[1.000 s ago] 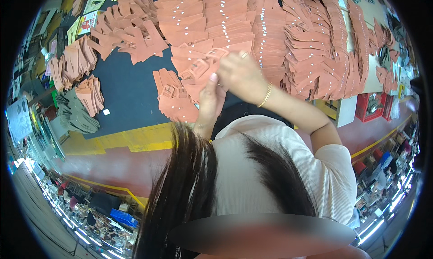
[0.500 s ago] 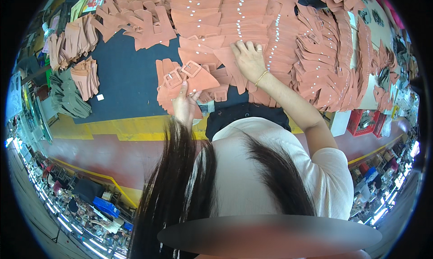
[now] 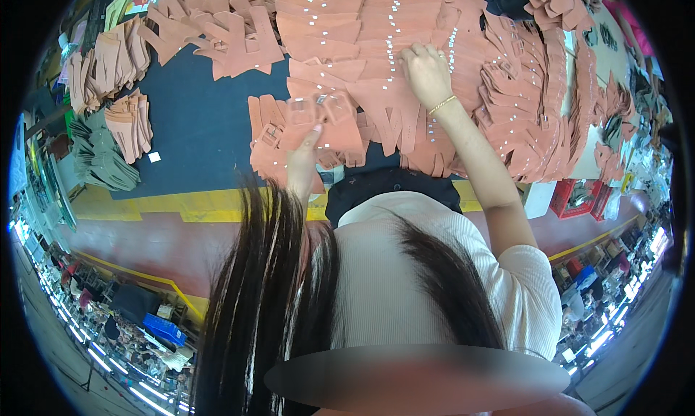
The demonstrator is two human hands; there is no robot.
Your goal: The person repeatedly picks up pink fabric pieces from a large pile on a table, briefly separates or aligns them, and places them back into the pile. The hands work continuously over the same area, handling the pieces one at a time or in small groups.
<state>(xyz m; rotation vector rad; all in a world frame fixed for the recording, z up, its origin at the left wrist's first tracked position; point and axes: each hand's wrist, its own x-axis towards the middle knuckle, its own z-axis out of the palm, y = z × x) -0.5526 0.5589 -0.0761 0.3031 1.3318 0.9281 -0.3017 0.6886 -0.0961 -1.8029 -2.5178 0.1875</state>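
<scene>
At the far left, a heap of dark green pieces [image 3: 105, 159] lies beside a tall stack of pale salmon pieces [image 3: 110, 65] and, just to its right, a smaller salmon stack [image 3: 130, 126]. A small white square [image 3: 154, 157] sits on the dark top of the desk [image 3: 199, 137]. Farther back, a loose pile of salmon straps [image 3: 242, 36] spreads out at different angles. Next comes a low pile of buckled straps [image 3: 262, 144] near the front edge.

At that pile's right side, the left hand [image 3: 302, 162] holds the buckled pieces [image 3: 331, 135], its thumb on top and its other fingers hidden underneath; two square buckles show above the thumb. The held pieces are over the desk, in front of the tagged rows [image 3: 398, 25], which overlap and carry small white tags.

The right hand [image 3: 427, 72], wearing a ring and a gold bracelet [image 3: 441, 104], is over those rows, fingers bent and close together; whether they grip a piece I cannot tell. Further right are more stacked straps [image 3: 514, 97], then a red crate [image 3: 572, 197] below the desk's level.
</scene>
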